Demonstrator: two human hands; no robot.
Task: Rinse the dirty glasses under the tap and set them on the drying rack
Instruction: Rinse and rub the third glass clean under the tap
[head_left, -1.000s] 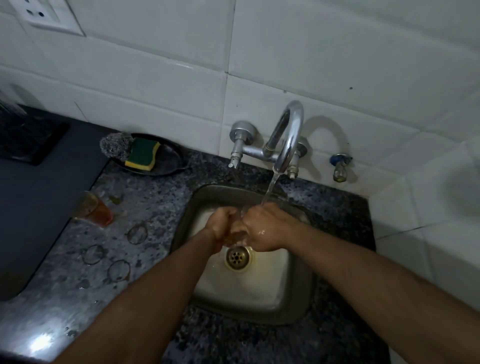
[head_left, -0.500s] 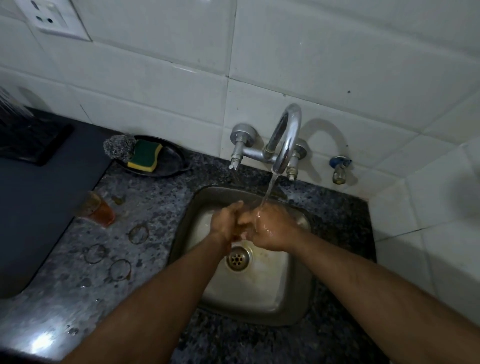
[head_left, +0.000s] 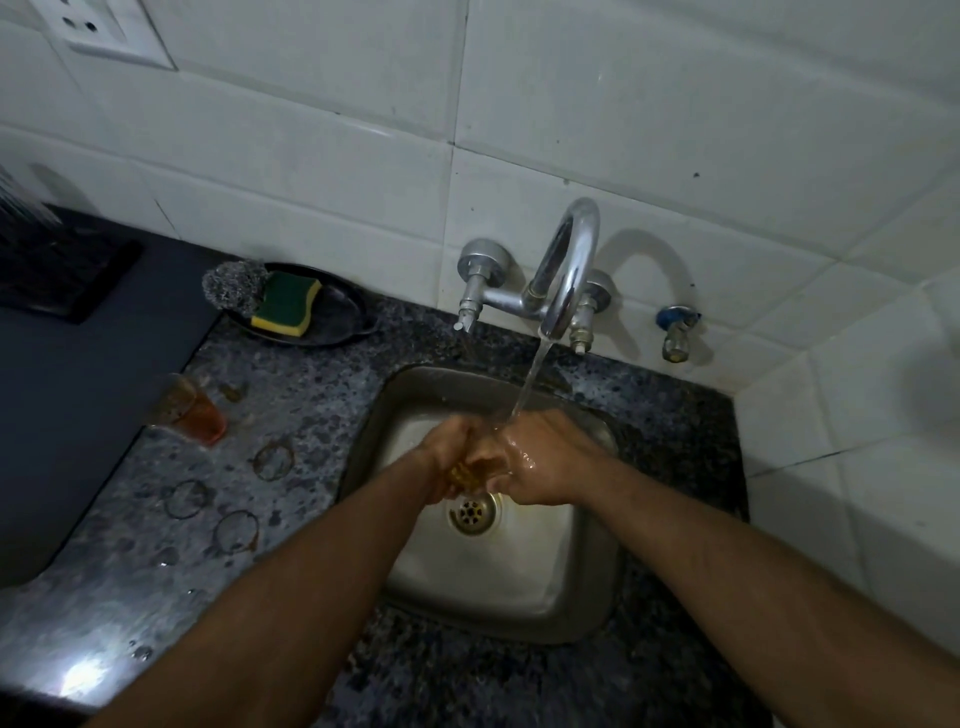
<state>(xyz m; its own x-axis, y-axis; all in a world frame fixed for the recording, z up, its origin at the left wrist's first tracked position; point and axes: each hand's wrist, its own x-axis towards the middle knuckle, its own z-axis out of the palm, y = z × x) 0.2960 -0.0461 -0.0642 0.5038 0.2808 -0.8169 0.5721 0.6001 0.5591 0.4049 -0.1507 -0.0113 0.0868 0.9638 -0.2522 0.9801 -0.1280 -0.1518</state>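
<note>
Over the steel sink (head_left: 597, 582), tap (head_left: 566, 270) running. Both my hands meet under the stream, just above the drain (head_left: 471, 513). My left hand (head_left: 451, 457) is curled round a small glass (head_left: 464, 475); only an amber, ribbed bit of it shows between the hands. My right hand (head_left: 545, 457) is wet and cupped against the glass from the other side, fingers curled at it; whether it grips or only rubs, I cannot tell.

Handling, as I judge it: light, rigid, breakable, and slick with water on it. Best hold is round the wall with fingers wrapped, low over the basin, not pinched at the rim.

A second dirty glass (head_left: 188, 410), brown liquid in it, waits on the granite counter (head_left: 322, 415) to the left, well apart from the sink, near dried ring stains (head_left: 274, 460). Drying rack: not identifiable here.

Writing, brands, labels: none readable.
</note>
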